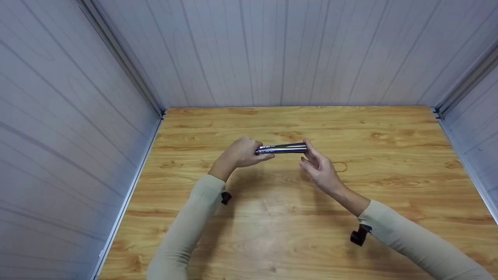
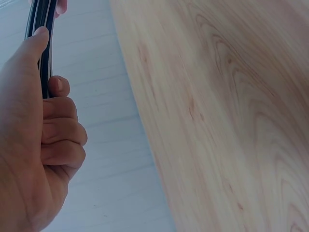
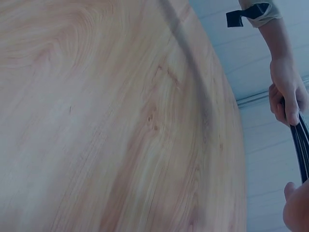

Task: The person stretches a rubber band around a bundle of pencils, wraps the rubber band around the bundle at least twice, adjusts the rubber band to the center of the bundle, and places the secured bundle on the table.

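Observation:
A bundle of several slim, dark, pen-like sticks with silvery highlights and small pale print lies level between both hands, over the table. My left hand grips its left end, the thumb along the near side. In the left wrist view the left hand shows its thumb on the sticks and its other fingers curled beneath. At the opposite end, my right hand touches the tips with a stretched finger, its thumb apart from the bundle. Only part of the right hand shows in the right wrist view.
A thin loop like a rubber band lies on the wood-grain table, just right of the right hand. Pale panelled walls stand behind and at both sides. A dark wrist camera hangs below the right sleeve.

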`<state>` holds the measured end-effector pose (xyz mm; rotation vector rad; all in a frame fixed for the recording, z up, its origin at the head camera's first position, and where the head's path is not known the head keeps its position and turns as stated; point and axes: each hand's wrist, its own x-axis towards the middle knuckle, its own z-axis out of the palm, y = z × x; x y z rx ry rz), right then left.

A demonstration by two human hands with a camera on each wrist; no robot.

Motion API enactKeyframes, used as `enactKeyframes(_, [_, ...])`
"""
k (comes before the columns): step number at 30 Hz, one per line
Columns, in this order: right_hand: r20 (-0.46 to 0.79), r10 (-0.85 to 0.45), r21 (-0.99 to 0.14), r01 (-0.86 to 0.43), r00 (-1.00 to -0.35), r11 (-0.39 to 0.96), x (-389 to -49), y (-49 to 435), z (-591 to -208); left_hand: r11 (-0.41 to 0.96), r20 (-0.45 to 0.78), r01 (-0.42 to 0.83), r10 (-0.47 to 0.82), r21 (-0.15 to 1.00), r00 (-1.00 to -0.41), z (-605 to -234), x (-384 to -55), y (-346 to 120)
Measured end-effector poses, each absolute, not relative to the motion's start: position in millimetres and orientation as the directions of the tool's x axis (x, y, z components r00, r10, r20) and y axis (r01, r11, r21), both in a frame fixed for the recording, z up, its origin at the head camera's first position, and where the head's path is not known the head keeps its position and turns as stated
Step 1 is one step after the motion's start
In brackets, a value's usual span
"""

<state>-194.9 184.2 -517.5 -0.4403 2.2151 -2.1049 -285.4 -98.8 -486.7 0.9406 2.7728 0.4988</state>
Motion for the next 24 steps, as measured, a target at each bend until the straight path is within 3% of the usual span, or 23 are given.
enactKeyframes(7, [0.159, -0.189, -0.978, -0.181, -0.969, 0.105, -199, 209, -522, 0.755, -0.065, 0.554, 0.61, 0.351, -0.79, -488, -287, -106])
enactKeyframes(13, [0.164, -0.21, -0.937, -0.219, -0.964, 0.271, -207, 234, -529, 0.753, -0.051, 0.555, 0.608, 0.353, -0.793, -488, -287, -110])
enactKeyframes(19, [0.287, -0.325, -0.695, -0.429, -0.901, 0.577, -225, 260, -536, 0.759, -0.065, 0.551, 0.605, 0.348, -0.793, -488, -287, -108])
enactKeyframes(24, [0.327, -0.437, -0.526, -0.546, -0.838, 0.652, -240, 277, -547, 0.764, -0.065, 0.549, 0.601, 0.338, -0.796, -490, -286, -108])
